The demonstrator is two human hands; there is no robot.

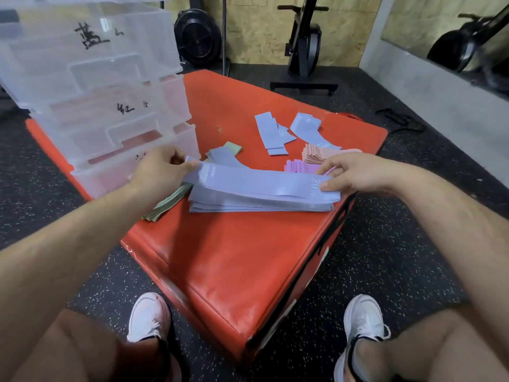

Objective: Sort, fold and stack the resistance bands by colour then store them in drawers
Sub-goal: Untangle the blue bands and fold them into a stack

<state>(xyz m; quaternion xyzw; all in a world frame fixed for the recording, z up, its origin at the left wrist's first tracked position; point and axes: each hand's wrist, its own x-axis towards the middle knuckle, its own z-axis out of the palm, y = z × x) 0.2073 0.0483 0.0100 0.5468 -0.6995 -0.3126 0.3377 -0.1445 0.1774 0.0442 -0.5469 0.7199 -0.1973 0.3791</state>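
From the head camera, both forearms reach forward over the red padded box point(234, 257). The left hand point(162, 166), at about ten o'clock from the middle of the box top, pinches the left end of a pale blue band point(261, 183) between thumb and curled fingers. The right hand point(355, 175), at two o'clock, grasps the band's other end with the thumb pressed on top and the fingers reaching past it. The band is held flat between the two hands, just over a stack of blue bands point(248, 205) lying on the box. A green stack point(165, 202) lies at the blue stack's nine o'clock, partly hidden by the left forearm. Just beyond the right hand's fingers sit a lilac stack point(297, 165) and a pink stack point(316, 155), touching each other. Loose blue bands point(271, 136) lie farther off at twelve o'clock, and a folded green band point(234, 148) lies nearer, at eleven. A clear drawer unit point(96, 106) with handwritten labels stands on the box at ten o'clock, close behind the left hand. An exercise bike point(305, 42) stands on the speckled floor beyond.
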